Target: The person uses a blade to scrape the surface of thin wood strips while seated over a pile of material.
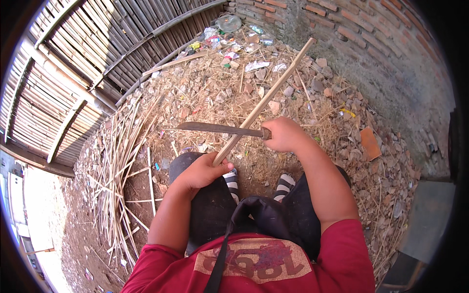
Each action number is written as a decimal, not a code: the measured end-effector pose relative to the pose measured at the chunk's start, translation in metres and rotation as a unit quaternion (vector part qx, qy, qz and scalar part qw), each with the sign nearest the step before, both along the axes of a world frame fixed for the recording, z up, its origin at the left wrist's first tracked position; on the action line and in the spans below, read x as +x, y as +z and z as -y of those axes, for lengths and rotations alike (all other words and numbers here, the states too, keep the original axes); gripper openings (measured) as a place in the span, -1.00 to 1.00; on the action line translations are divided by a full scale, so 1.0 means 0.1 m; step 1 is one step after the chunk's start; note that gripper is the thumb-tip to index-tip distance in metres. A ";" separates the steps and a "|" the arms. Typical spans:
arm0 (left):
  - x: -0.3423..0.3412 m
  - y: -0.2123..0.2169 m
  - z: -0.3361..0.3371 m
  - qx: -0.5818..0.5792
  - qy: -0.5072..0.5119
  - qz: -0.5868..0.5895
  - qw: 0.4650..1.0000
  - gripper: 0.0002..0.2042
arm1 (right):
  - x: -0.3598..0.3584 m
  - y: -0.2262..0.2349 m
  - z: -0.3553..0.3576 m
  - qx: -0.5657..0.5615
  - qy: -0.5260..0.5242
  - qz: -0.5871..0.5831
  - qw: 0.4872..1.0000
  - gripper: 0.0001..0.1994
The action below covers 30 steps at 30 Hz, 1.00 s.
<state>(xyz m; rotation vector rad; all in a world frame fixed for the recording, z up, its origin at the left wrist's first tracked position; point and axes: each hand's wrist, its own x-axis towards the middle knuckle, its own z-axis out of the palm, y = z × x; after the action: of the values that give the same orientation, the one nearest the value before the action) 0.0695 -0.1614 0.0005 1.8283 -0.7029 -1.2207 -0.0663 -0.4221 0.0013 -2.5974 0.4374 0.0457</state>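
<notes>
My left hand (204,170) is closed round the near end of a long, pale bamboo strip (271,94), which slants up and away to the right. In my right hand (286,135) is the handle of a machete (215,128), its dark blade pointing left. The blade lies across the strip a short way beyond my left hand; whether it bites into the strip I cannot tell. Both hands are held above my knees. Beside my left leg, a loose heap of thin split bamboo strips (113,181) lies on the ground.
A bamboo slat fence (73,63) stands at the left, a brick wall (371,53) at the back right. Rubble, straw and litter cover the ground between them. An orange tile piece (370,144) lies by the wall. My striped-sandalled feet (284,185) are below the blade.
</notes>
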 end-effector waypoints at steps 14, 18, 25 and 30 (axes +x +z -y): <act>-0.04 -0.20 0.05 0.023 -0.059 0.190 0.980 -0.49 | -0.03 -0.30 0.41 0.119 -0.061 -0.079 0.988 -0.71; -0.03 -0.21 0.04 0.026 -0.056 0.199 0.978 -0.49 | -0.07 -0.39 0.36 0.036 -0.073 0.021 0.996 -0.72; -0.07 -0.13 0.09 0.037 -0.067 0.196 0.978 -0.58 | -0.10 -0.33 0.46 0.146 -0.100 -0.037 0.984 -0.72; -0.01 -0.22 -0.02 0.007 -0.068 0.185 0.980 -0.50 | -0.04 -0.28 0.24 0.035 -0.026 0.000 0.999 -0.68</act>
<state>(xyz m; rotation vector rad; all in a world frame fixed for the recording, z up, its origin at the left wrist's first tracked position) 0.0681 -0.1593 -0.0213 2.0731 -1.0418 -0.9770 -0.0704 -0.4459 -0.0270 -2.5154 0.4951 0.0418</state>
